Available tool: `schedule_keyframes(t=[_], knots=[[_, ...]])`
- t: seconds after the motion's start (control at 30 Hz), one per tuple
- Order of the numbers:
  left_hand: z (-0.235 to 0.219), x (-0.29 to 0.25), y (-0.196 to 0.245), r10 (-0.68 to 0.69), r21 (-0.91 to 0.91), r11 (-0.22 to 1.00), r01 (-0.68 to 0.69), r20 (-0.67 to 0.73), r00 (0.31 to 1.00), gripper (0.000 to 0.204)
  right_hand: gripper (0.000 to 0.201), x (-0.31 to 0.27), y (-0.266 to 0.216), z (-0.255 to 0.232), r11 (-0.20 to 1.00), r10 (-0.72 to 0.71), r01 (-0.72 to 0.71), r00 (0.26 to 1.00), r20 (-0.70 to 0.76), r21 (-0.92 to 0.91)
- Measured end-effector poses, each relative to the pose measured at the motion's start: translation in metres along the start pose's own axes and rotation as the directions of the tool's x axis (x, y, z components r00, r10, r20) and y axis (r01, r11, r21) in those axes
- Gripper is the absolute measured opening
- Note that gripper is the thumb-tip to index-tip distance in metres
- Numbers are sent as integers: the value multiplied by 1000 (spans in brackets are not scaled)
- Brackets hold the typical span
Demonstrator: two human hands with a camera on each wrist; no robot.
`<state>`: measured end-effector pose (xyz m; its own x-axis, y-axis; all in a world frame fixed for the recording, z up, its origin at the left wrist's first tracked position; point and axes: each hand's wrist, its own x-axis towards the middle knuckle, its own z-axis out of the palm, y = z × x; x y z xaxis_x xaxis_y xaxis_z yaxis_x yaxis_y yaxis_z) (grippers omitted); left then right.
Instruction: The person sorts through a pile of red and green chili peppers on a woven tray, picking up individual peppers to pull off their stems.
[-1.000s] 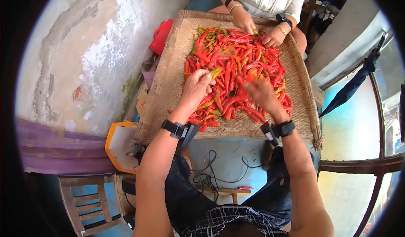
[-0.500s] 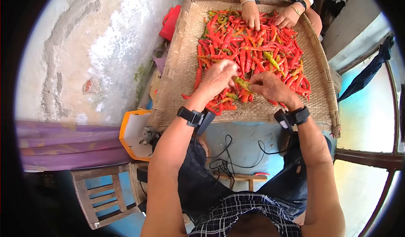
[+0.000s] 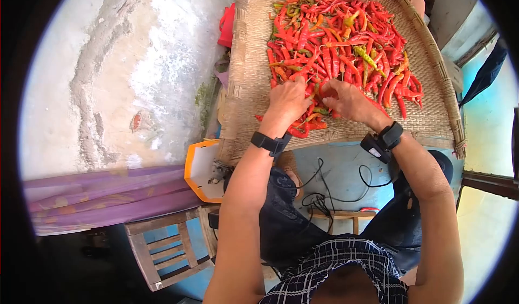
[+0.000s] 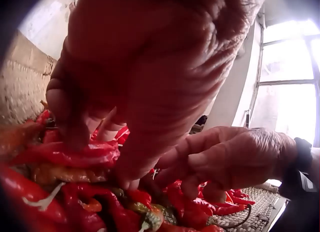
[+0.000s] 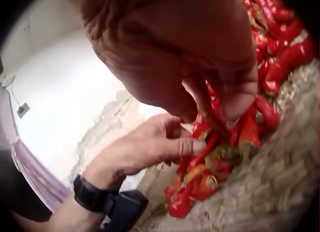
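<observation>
Right hand (image 5: 175,47) is hogging the top middle, fingers (image 5: 240,94) down at red peppers (image 5: 287,64), left hand (image 5: 147,149) at them too, lower centre.

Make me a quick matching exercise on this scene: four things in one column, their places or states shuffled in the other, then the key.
Things
1. left hand
2. chili peppers
3. woven tray
4. purple cloth

Places or states
A. beneath the whole heap
B. along the bottom of the wall
C. fingertips down at the heap's near edge
D. mostly red, some yellow-green

Pairs: 1-C, 2-D, 3-A, 4-B
</observation>
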<state>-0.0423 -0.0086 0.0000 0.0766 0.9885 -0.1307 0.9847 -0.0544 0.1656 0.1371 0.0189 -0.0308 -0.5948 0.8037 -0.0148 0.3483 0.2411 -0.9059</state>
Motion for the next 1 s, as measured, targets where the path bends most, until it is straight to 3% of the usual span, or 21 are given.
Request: schedule_keyframes(t=[0.03,0.07,0.13,0.3,0.33,0.4,0.43,0.47,0.5,0.53,0.57,0.6,0.67,0.73,0.77,0.8,0.83,1.0], knots=[[1,-1,0,20,-10,1000,-20,-17,1000,40,26,4,5,11,998,-46,40,993,-111,-56],[2,0,-2,25,-6,1000,-25,-18,1000,40,26,7,12,15,998,-47,41,992,-118,-55],[5,2,-2,-10,-11,1000,10,-18,1000,35,32,11,7,21,976,79,-117,976,-202,-181],[-5,1,-2,-6,-50,999,2,-84,996,22,27,20,11,23,970,128,-159,978,-167,-184],[-9,1,-3,-27,-94,995,14,-135,991,20,27,22,13,20,970,131,-162,977,-170,-181],[-15,2,-10,-49,-137,990,24,-186,981,17,24,27,12,12,985,174,-172,973,-154,26],[-18,4,-17,-90,-374,927,17,-179,980,17,24,28,10,9,985,173,-171,973,-156,25],[-19,5,-23,-128,-590,808,8,-161,979,17,22,28,8,5,978,164,-135,968,-191,157],[-24,4,-23,-118,-733,675,-82,-217,969,16,20,26,2,0,954,161,-93,961,-226,284],[-27,2,-22,-119,-734,674,-81,-216,969,16,17,24,-2,-6,913,164,-47,952,-258,406],[-31,0,-21,-148,-872,485,-67,-158,976,14,16,22,-6,-12,831,195,-63,963,-184,552],[-35,-1,-19,-162,-962,270,-49,-96,982,12,16,21,-8,-16,832,195,-62,963,-186,551],[-32,2,-21,-130,-978,205,-43,-71,989,14,17,20,-10,-22,876,28,118,956,-293,468],[-31,3,-18,-95,-998,-4,-69,-68,993,17,17,19,-8,-25,891,-13,153,950,-312,428],[-29,5,-19,-93,-998,-3,-68,-67,993,17,20,17,-6,-26,981,-81,135,940,-331,141],[-27,7,-19,-89,-997,-52,-60,-55,995,20,22,14,-9,-28,982,-153,105,932,-328,-158],[-26,8,-19,-85,-994,-102,-50,-42,996,23,25,10,-15,-32,979,-65,10,962,-267,-204],[-23,12,-15,-106,-995,-100,-31,-21,994,16,29,10,0,-50,950,31,-65,993,-112,-305]])
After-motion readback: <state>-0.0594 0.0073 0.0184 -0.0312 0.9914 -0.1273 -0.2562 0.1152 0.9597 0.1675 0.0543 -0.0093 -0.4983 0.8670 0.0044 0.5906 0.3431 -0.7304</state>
